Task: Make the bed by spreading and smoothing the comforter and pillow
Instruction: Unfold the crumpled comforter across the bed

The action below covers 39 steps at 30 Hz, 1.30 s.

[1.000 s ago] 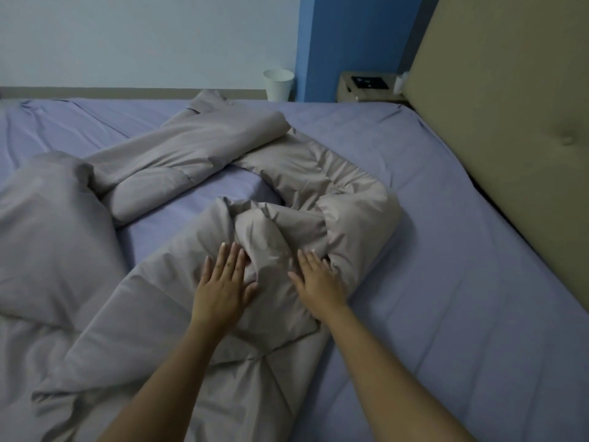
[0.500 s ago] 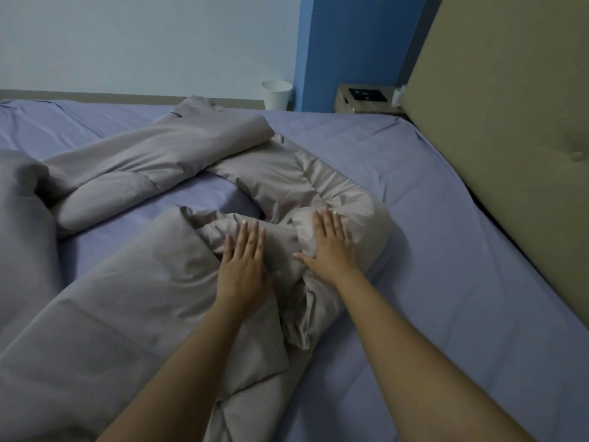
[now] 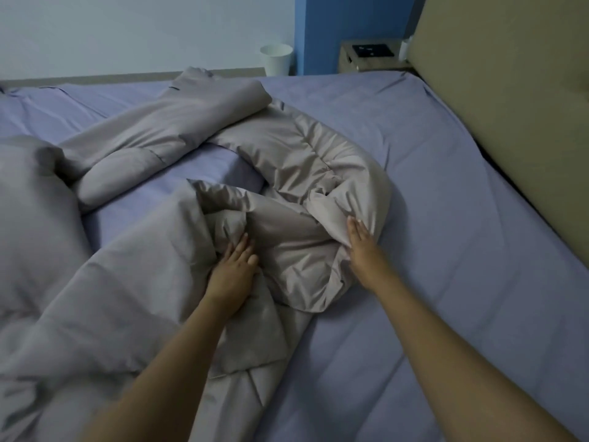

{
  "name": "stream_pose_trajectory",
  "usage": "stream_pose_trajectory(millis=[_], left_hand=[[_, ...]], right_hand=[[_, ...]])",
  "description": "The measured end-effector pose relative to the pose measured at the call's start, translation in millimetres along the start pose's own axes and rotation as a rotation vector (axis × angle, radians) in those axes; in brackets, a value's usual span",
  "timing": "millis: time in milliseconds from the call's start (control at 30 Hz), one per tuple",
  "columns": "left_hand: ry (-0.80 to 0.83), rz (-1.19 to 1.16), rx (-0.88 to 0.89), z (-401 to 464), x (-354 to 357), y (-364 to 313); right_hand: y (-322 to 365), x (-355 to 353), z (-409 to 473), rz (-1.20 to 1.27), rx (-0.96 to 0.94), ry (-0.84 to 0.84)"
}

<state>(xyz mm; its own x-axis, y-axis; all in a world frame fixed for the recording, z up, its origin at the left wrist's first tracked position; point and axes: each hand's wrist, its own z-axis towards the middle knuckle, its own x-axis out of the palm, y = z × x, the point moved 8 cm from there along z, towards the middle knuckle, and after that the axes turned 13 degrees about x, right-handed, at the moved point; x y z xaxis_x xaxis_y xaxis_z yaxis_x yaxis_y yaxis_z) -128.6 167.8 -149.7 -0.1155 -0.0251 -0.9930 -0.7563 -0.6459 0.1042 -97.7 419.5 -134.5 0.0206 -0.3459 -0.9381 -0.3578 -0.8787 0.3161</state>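
Grey comforter (image 3: 296, 161) lay bunched and twisted across middle of lavender bed sheet (image 3: 446, 218), looping from far left toward near centre. Left hand (image 3: 234, 269) pressed flat on crumpled fold, fingers straight and together. Right hand (image 3: 363, 247) rested on rolled right edge, fingers straight, tips tucked into fabric. Beige headboard (image 3: 510, 90) right; white bin (image 3: 276, 59) far.

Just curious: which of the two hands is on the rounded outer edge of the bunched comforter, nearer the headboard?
The right hand, touching the comforter fold nearest the headboard. The left hand presses the crumpled middle.
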Motion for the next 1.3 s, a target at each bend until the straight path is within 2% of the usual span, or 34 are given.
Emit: stream_pose_trajectory(millis=[200,267,333,400,500,600,733,833,900,1067,1200,1300], left_hand=[[-0.192,-0.291,0.081,-32,-54,-110],[-0.220,-0.349,0.186,-42,-66,-168],[-0.208,-0.358,0.324,-54,-72,-219],[-0.153,-0.304,0.372,-64,-74,-238],[-0.136,-0.242,0.256,-75,-78,-213],[-0.118,-0.223,0.143,-96,-79,-173],[-0.065,-0.168,0.275,-146,-52,-150],[0.012,-0.137,0.301,-184,-11,-140],[0.066,-0.142,0.275,-204,19,-137],[0.145,-0.175,0.197,-213,71,-135],[0.152,-0.250,0.183,-210,64,-145],[0.142,-0.294,0.272,-211,51,-175]], right_hand=[[-76,-55,-58,-0.081,0.139,-0.061],[-101,-68,-79,-0.085,0.149,-0.031],[-114,-73,-103,-0.069,0.145,-0.008],[-114,-70,-125,-0.091,0.121,-0.003],[-94,-45,-156,-0.178,0.055,0.058],[-58,-15,-186,-0.126,0.009,0.133],[13,42,-230,-0.068,-0.124,0.144],[42,92,-260,-0.068,-0.072,0.119],[44,127,-276,-0.085,-0.011,0.131],[45,181,-282,-0.156,0.007,0.110],[42,181,-282,-0.167,-0.021,0.083],[20,164,-299,-0.269,-0.077,0.081]])
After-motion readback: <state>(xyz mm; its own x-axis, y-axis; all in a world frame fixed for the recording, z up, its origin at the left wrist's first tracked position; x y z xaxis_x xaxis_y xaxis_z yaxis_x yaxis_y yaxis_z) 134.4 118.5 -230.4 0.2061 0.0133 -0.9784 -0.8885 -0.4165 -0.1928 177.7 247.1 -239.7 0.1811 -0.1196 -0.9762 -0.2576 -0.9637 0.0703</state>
